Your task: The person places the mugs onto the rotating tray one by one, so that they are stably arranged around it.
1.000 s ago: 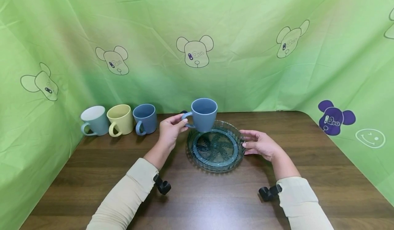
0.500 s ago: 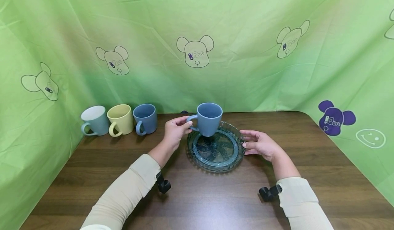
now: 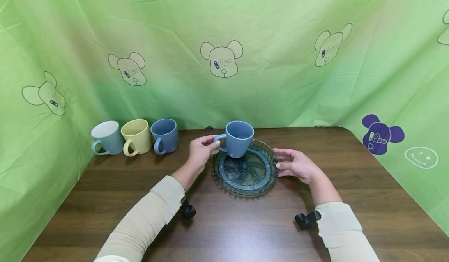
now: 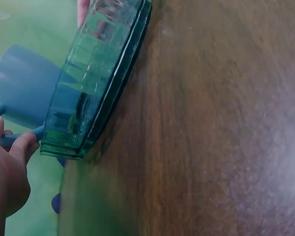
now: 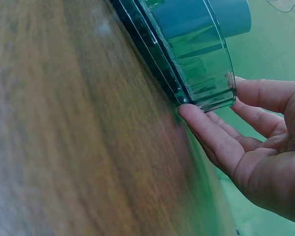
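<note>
My left hand (image 3: 201, 151) holds a blue mug (image 3: 239, 138) by its handle, thumb and fingers pinching it. The mug is upright and overlaps the back of a round, greenish glass dish (image 3: 245, 172) with a ribbed wall. In the left wrist view, the mug's lower part (image 4: 64, 105) shows through the dish wall (image 4: 96, 54). My right hand (image 3: 294, 163) touches the outside of the dish at its right, fingers fairly straight and spread. The right wrist view has one fingertip (image 5: 187, 109) low at the dish base and another up by the rim.
At the back left a row of mugs stands upright: a grey-green one (image 3: 111, 143) with a white inside, a yellow one (image 3: 141, 137) and a darker blue one (image 3: 169, 137). A green printed cloth (image 3: 273, 90) hangs behind the brown wooden table (image 3: 238, 231).
My left hand has brought the blue mug a little to the right and lower, over the glass dish. The right hand and the dish stay in place.
</note>
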{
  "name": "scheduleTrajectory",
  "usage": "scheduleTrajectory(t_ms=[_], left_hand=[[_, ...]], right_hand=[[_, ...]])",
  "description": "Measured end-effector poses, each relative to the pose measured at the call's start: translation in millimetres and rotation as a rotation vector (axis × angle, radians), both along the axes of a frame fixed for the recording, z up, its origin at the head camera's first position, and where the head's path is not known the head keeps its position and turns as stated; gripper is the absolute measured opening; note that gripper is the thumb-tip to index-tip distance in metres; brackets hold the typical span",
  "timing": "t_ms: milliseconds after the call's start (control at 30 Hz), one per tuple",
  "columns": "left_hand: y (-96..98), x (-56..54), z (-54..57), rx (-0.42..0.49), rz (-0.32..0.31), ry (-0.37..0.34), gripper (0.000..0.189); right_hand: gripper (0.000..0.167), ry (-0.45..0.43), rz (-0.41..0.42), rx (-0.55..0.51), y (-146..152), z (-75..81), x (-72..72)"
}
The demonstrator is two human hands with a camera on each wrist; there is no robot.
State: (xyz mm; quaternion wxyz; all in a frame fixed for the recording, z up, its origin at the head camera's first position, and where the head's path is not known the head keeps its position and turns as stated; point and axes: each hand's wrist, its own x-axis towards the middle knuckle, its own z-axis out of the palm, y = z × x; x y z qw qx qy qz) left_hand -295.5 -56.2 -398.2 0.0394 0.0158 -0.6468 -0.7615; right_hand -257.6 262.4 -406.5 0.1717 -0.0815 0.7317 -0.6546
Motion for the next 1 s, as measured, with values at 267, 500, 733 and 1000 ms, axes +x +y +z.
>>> scheduleTrajectory(t_ms=[267, 500, 733, 1000], left_hand=[[-6.7, -8.9, -3.0, -0.097, -0.040, 0.068, 0.026], [-11.1, -13.9, -7.7, -0.131, -0.024, 0.059, 0.026], [-8.5, -14.9, -9.8, -0.137, -0.016, 0.063, 0.025], [-11.4, -13.8, -13.2, -0.096, -0.026, 0.059, 0.038]], right_hand=[[0.067, 0.003, 0.005, 0.003, -0.7, 0.0, -0.5], [0.068, 0.007, 0.009, 0.009, -0.4, -0.5, -1.5], [0.067, 0.005, 0.000, 0.009, 0.9, 0.3, -0.8], [0.068, 0.003, -0.007, 0.017, 0.1, -0.1, -0.5]])
